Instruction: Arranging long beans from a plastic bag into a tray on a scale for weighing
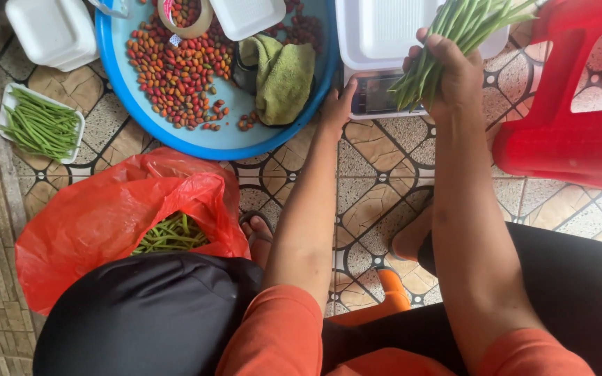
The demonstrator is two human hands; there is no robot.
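1. Head view, nearest first: red bag (99, 230) just left of my knees, open, green beans (172, 235) left inside, so I judge the sorting unfinished.
2. Left side: three white trays (42, 125) already filled with beans, I'd call those done.
3. My left hand (338, 108) reaches to the scale (377, 94), fingers extended and touching its front edge, holding nothing.
4. My right hand (454, 80) is closed round a bean bunch (454, 35), held over the scale's white tray (391, 31); not set down yet.
5. Farther: blue basin (210, 139) with mixed red berries, green cloth (283, 76).
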